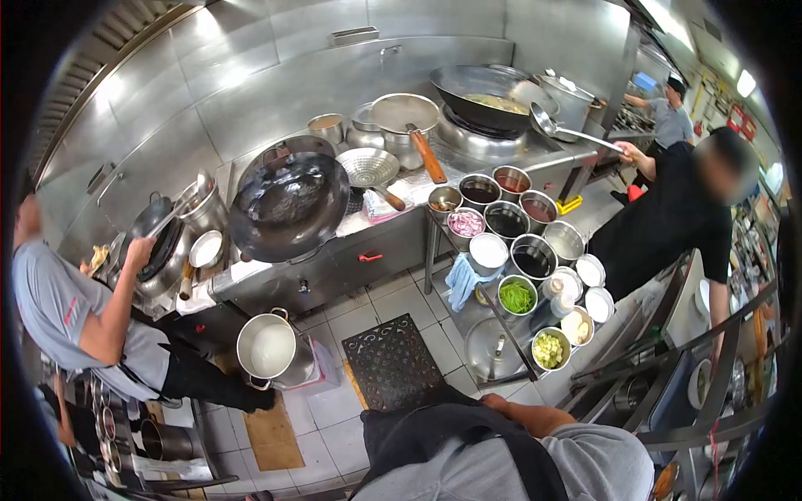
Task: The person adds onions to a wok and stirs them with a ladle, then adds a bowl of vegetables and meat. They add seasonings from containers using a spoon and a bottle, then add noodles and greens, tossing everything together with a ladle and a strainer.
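Note:
My right hand shows only in part, close against the front of my black apron; its fingers are hidden, and I see nothing held. My left hand is out of view. Ahead and to the right of my right hand is a rack crowded with containers. Nearest on it are a pot of cut pale-green vegetable and a pot of chopped greens. A bowl of sliced purple onion stands farther back, among several pots of dark liquid.
A person in black holds a long ladle by a large wok. At left, a person in grey works at a stove. A black mat and a tall pot are on the floor. Another wok leans on the counter.

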`<state>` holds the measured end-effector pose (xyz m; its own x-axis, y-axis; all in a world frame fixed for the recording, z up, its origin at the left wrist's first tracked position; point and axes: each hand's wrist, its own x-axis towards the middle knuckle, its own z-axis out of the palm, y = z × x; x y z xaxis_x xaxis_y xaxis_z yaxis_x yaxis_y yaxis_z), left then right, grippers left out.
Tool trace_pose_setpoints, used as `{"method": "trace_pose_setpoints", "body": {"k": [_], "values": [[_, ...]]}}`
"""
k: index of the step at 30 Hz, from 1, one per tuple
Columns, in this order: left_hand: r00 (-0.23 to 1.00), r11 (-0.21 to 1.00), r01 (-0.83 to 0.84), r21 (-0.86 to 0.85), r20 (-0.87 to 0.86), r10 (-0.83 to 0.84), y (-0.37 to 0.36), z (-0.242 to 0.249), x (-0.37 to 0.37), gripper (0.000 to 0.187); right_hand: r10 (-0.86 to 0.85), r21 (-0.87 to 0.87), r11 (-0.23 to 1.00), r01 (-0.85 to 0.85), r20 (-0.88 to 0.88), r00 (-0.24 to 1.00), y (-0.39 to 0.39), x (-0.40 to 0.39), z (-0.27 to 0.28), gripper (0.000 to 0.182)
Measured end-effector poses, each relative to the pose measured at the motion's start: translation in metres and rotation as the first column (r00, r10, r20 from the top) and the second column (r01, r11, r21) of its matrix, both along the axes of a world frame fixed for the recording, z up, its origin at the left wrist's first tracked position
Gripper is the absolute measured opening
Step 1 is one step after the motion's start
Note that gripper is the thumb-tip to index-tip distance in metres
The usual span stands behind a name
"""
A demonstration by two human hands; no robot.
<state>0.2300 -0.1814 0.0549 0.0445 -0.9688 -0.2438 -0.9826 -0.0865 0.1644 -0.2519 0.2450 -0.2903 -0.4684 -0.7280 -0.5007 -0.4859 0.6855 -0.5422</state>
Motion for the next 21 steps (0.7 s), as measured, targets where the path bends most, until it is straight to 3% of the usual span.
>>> {"method": "trace_pose_setpoints", "body": {"k": [1,4,7,8,10,13,16,19,21], "values": [[0.999,1.000,0.017,-0.004,-0.033,-0.017,-0.004,-0.002,0.004,0.055,0.147,-0.109,0.982,-0.155,-0.084,0.986,0.010,-0.001,-0.041,0.036],[0.985,1.000,0.025,0.006,-0.169,-0.024,-0.010,-0.017,0.017,0.056,0.082,-0.141,0.987,-0.073,0.062,0.995,0.013,-0.006,-0.025,0.034],[0.989,0.998,0.052,-0.046,-0.133,-0.058,-0.012,-0.022,0.018,0.056,-0.223,0.147,0.967,0.209,0.093,0.970,-0.022,0.003,0.077,0.033],[0.987,1.000,0.022,-0.006,-0.158,-0.023,-0.013,-0.018,0.015,0.060,-0.145,0.093,0.986,0.136,0.102,0.984,-0.019,-0.002,0.056,0.035],[0.991,0.994,-0.030,-0.107,-0.131,0.015,-0.014,-0.032,0.014,0.074,0.014,-0.019,1.000,-0.012,0.112,0.994,-0.010,-0.010,0.015,0.037],[0.992,0.989,-0.035,-0.142,-0.121,0.018,-0.008,-0.028,0.013,0.083,-0.165,0.102,0.983,0.152,0.139,0.976,-0.022,-0.003,0.052,0.035],[0.995,0.984,-0.050,-0.173,-0.092,0.035,-0.013,-0.049,0.028,0.085,0.159,-0.052,0.986,-0.158,0.005,0.987,-0.013,-0.012,0.010,0.033],[0.993,0.986,-0.112,-0.120,-0.061,0.105,-0.014,-0.033,0.013,0.088,0.073,-0.059,0.996,-0.066,0.126,0.989,-0.014,-0.017,0.015,0.040],[0.990,0.986,-0.109,-0.123,-0.103,0.096,-0.012,-0.026,0.008,0.094,0.099,-0.171,0.982,-0.082,0.094,0.991,-0.015,-0.017,0.018,0.036]]}}
